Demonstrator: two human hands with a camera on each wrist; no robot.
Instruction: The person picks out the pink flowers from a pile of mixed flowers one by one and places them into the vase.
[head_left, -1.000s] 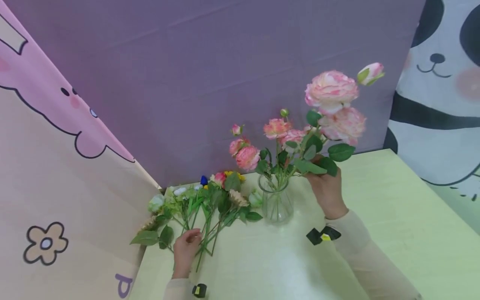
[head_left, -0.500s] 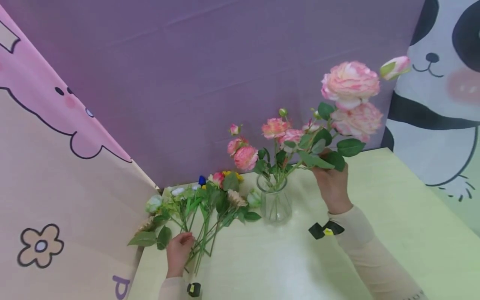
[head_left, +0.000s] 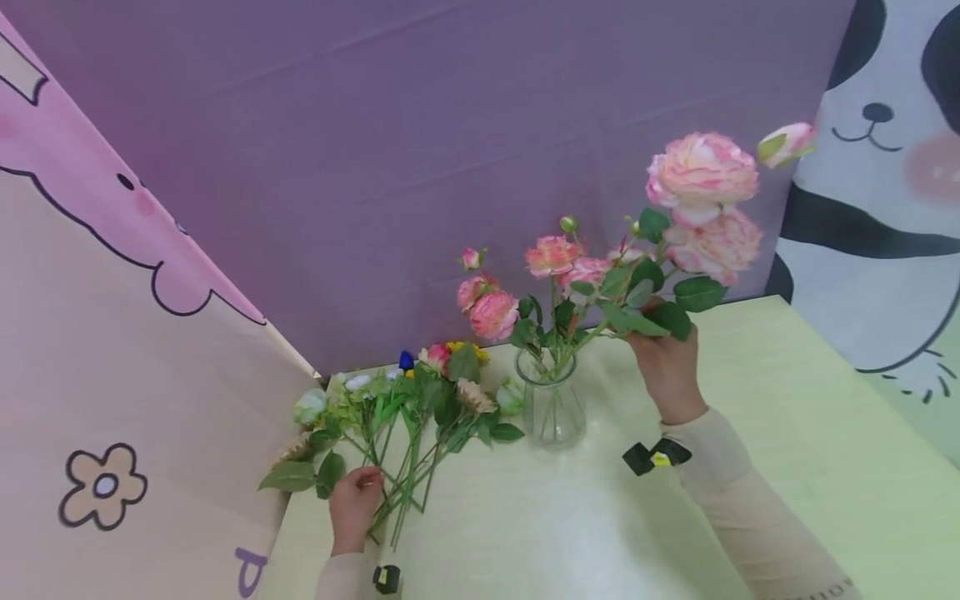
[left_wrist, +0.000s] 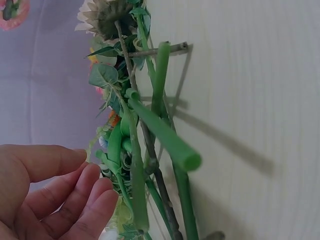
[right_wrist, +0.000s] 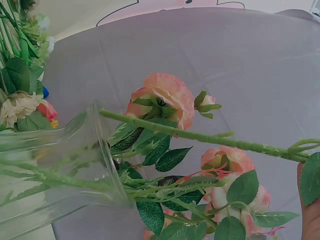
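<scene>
My right hand (head_left: 666,371) holds a pink rose stem (right_wrist: 200,137) by its leafy part, right of the glass vase (head_left: 553,412). Two large blooms (head_left: 703,175) and a bud top this stem. Its cut end shows close by the vase rim in the right wrist view. Several smaller pink roses (head_left: 495,314) stand in the vase. Over at the left, my left hand (head_left: 355,510) is beside the lower ends of loose green stems (head_left: 405,492). Its fingers (left_wrist: 75,205) are loosely bent, thumb tip near the index finger, and no stem shows in its grasp.
Loose flowers lie at the table's back left, among them a white-green bloom (head_left: 310,407), a beige one (head_left: 476,397) and a blue bud (head_left: 407,360). A purple cloth (head_left: 450,167) hangs right behind the table (head_left: 525,533).
My right hand has shifted right, carrying the large rose stem away from the vase, then slowed. My left hand has drawn slightly left and down beside the loose stems.
</scene>
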